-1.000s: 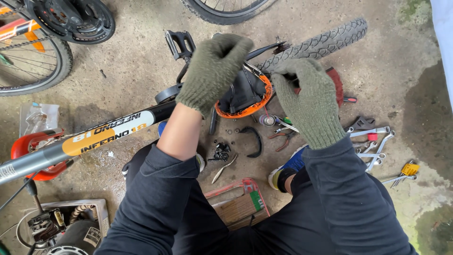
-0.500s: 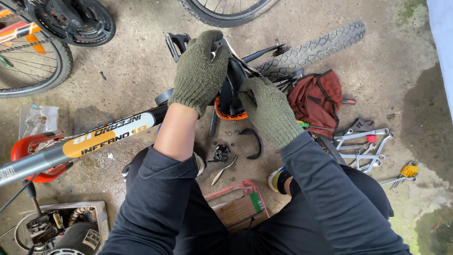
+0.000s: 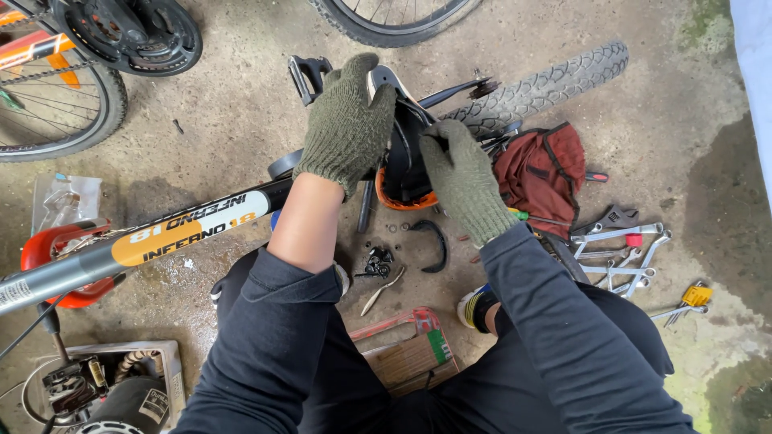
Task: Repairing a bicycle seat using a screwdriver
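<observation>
Head view: my green-gloved left hand (image 3: 347, 120) and right hand (image 3: 462, 178) both grip the black-and-orange bicycle saddle (image 3: 402, 165) between them, above the silver bike frame (image 3: 145, 245).

Two gloved hands (image 3: 347, 120) (image 3: 465, 178), one red bag (image 3: 540, 173) right, one knobby tyre (image 3: 535, 87) far, several wrenches (image 3: 623, 249) right.

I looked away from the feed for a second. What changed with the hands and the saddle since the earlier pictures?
The right hand moved left, off the red bag, onto the saddle, uncovering the bag. The left hand stayed gripping the saddle, which now stands more on edge. The frame, tyre and wrenches lie as before.
</observation>
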